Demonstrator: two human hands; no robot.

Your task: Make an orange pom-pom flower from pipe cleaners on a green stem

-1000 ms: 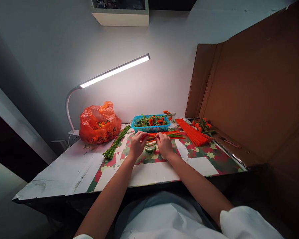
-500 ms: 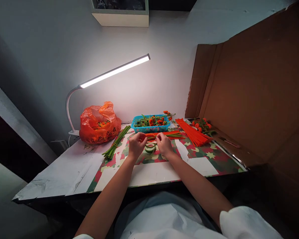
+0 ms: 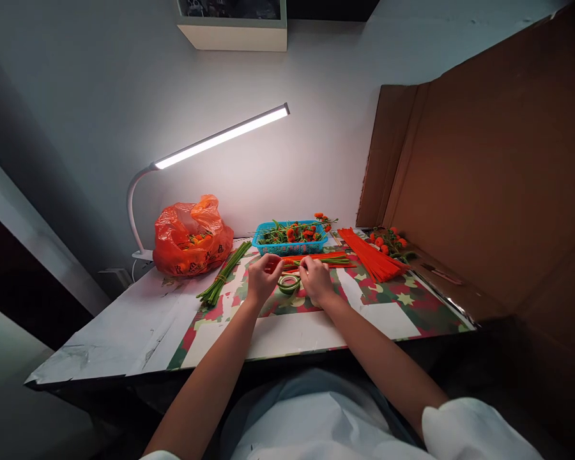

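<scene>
Between my two hands is a short orange fuzzy pipe cleaner [image 3: 288,261], partly hidden by my fingers. My left hand [image 3: 263,276] is closed in a pinch on its left end. On the other side, the fingers of my right hand [image 3: 316,278] are pinched together at its right end. Just below my fingertips a roll of green tape [image 3: 288,284] lies on the table. Behind my hands lie loose orange pipe cleaners [image 3: 333,256] and several green stems [image 3: 338,260].
A bundle of green stems [image 3: 223,276] lies left, beside an orange plastic bag [image 3: 191,246]. Behind stands a blue basket [image 3: 290,248] of orange flowers. To the right are a fan of orange strips [image 3: 371,255], more flowers [image 3: 388,241] and a cardboard wall [image 3: 483,166]. A lamp [image 3: 220,137] shines above.
The orange piece shows less between my hands, and the fingers of my right hand have curled in more. The things on the table stay where they were.
</scene>
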